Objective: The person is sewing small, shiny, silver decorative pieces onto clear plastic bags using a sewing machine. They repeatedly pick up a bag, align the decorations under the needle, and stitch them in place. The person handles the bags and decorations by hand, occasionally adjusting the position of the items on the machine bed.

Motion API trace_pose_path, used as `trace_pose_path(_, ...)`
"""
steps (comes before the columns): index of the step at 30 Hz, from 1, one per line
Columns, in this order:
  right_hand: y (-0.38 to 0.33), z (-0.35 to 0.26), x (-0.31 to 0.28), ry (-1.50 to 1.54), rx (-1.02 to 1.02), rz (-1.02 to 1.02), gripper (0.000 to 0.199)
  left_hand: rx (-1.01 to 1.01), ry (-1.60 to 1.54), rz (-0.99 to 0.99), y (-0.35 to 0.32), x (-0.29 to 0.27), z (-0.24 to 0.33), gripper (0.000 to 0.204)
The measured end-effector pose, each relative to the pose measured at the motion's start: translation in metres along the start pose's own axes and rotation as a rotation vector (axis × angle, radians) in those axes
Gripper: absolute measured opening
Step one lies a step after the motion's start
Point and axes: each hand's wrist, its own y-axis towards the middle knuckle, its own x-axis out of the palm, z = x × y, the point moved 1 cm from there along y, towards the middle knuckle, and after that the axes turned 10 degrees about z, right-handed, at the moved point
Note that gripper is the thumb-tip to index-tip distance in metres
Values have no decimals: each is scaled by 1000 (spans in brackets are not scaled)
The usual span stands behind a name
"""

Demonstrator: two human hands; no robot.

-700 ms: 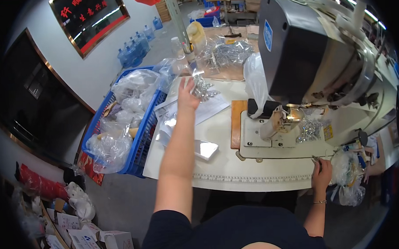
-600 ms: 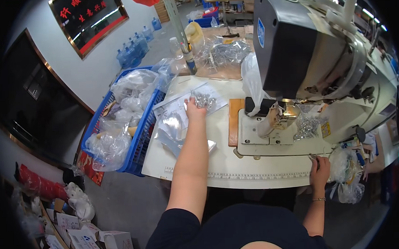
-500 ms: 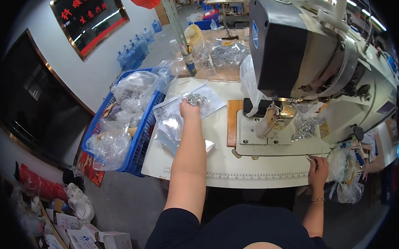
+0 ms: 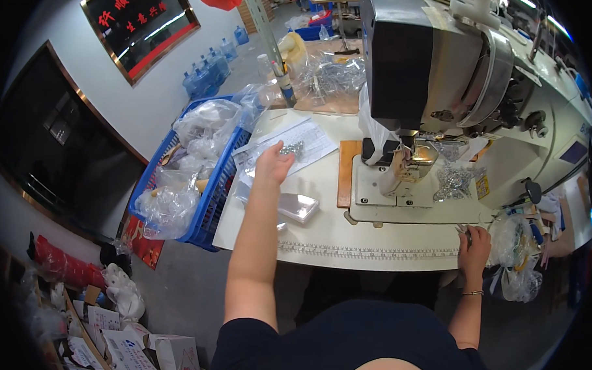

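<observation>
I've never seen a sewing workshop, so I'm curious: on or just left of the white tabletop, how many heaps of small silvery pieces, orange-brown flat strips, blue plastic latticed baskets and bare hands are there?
Heaps of small silvery pieces (left heap, right heap): 2
Orange-brown flat strip: 1
Blue plastic latticed basket: 1
Bare hands (left hand, right hand): 2
Total: 6

Blue water jugs [image 4: 205, 76] stand on the floor [image 4: 175, 274] beside a wall [image 4: 110, 93].
</observation>
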Motion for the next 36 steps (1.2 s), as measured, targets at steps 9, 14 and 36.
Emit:
trace_pose_path(9, 32, -167, 42, 647, -370, -230, 24, 1009, 1120, -27, -66, -142, 0, 52)
trace_pose_path(14, 67, -314, 108, 741, -517, -369, 32, 1112, 883, 100, -72, -152, -51, 61)
trace_pose_path(36, 24, -356, 112, 177, -785, -139, 42, 1122, 855, 124, -87, -156, -76, 60)
